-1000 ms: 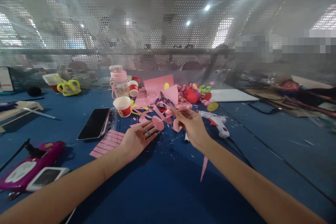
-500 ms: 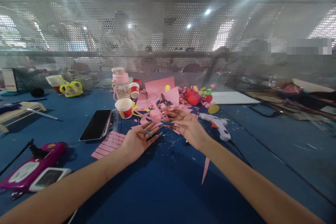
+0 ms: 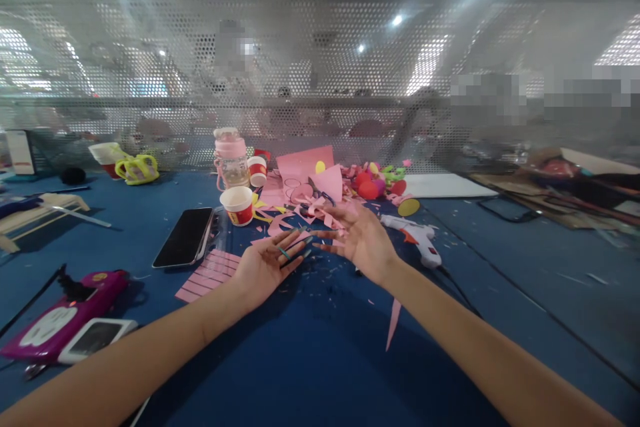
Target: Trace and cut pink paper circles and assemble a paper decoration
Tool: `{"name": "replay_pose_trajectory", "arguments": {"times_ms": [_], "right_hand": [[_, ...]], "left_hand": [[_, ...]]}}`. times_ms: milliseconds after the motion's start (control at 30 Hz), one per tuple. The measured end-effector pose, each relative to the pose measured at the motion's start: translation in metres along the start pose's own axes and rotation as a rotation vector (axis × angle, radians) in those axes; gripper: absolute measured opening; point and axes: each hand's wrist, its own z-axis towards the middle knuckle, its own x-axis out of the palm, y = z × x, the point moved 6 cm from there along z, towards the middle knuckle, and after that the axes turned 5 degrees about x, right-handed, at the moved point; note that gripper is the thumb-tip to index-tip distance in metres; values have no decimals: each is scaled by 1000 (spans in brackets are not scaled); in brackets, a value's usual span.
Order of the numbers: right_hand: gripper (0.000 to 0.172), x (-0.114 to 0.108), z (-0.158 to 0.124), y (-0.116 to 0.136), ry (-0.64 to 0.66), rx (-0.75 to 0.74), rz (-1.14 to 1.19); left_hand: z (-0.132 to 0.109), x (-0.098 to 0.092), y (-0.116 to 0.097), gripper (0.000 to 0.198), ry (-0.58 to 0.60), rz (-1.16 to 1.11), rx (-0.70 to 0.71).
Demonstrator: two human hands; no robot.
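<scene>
My left hand (image 3: 263, 268) is palm up over the blue table, fingers spread and nothing in it, with a teal ring on one finger. Facing it from the right, my right hand (image 3: 367, 247) has its fingers apart and is also free of any object. The fingertips of both hands come close together in front of a heap of pink paper scraps (image 3: 280, 223). Behind the fingers lie dark-handled scissors (image 3: 325, 195) and a pink paper circle (image 3: 301, 193). Lined pink paper (image 3: 207, 275) lies beside my left wrist.
A black phone (image 3: 184, 238), a paper cup (image 3: 238, 207) and a pink-lidded bottle (image 3: 231, 159) stand or lie left of the scraps. Right of my right hand is a white glue gun (image 3: 420, 239). A purple case (image 3: 65, 317) is at the left.
The pink circle near my fingertips has moved back onto the scrap heap. Both hands have stayed almost in place, my right fingers slightly lower and more curved.
</scene>
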Motion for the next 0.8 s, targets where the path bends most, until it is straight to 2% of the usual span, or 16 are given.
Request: {"name": "replay_pose_trajectory", "arguments": {"times_ms": [67,100,167,300,400,567,700,767,800], "right_hand": [[27,-3,1,-1,-27,-39,-18],[29,-4,2,-1,-40,-57,-40],[35,-5,2,-4,-51,-57,-104],[43,-1,2,-10,34,16,-205],[49,-4,3,-6,14,1,-221],[34,-25,11,0,-146,-9,-386],[28,-40,13,15,-272,-124,-540],[27,-40,9,22,-273,-141,-521],[26,-38,7,24,-226,-107,-484]], "left_hand": [[0,0,0,52,7,-1,-3],[0,0,0,52,9,-2,-2],[0,0,0,53,9,-2,-1],[-1,0,0,56,1,14,3],[-1,1,0,56,10,18,-6],[-1,0,0,54,-3,-2,1],[-2,2,0,50,-6,-5,-4],[-2,2,-1,47,-17,-3,-1],[-1,1,-1,45,-31,1,-1]]}}
